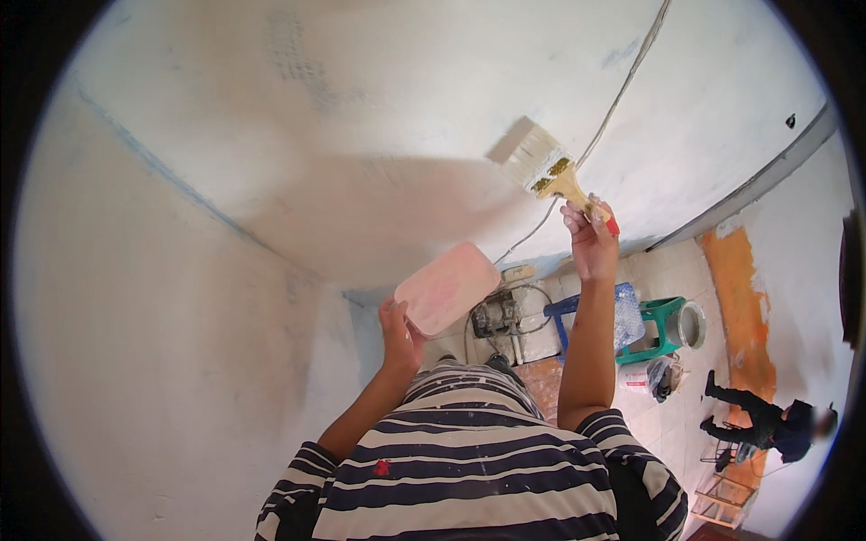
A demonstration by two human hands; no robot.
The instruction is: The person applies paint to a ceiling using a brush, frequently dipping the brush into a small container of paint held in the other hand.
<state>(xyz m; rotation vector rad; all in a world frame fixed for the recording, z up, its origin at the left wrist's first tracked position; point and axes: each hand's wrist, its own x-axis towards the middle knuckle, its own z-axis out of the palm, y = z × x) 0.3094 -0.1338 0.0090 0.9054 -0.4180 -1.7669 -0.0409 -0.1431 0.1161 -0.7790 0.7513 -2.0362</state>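
My right hand [593,239] is closed around the wooden handle of a wide paintbrush [559,180], raised in front of the wall. White paint coats its bristles, which point up and to the left, at or close to the wall [406,108]; whether they touch it I cannot tell. Lower and to the left, my left hand [399,338] grips the near edge of a shallow pink plastic tub [448,288] with rounded corners. Pinkish smears mark the tub's surface. White paint flecks show on my right fingers.
A cable [622,95] runs down the wall. Below stand a dark machine [496,316] with a looped cord, a blue stool [629,316], a green stool [663,325] with a grey bucket [691,325] beside it, and a white bucket [639,377]. At far right is a person [771,422] in dark clothes near a wooden ladder [724,496].
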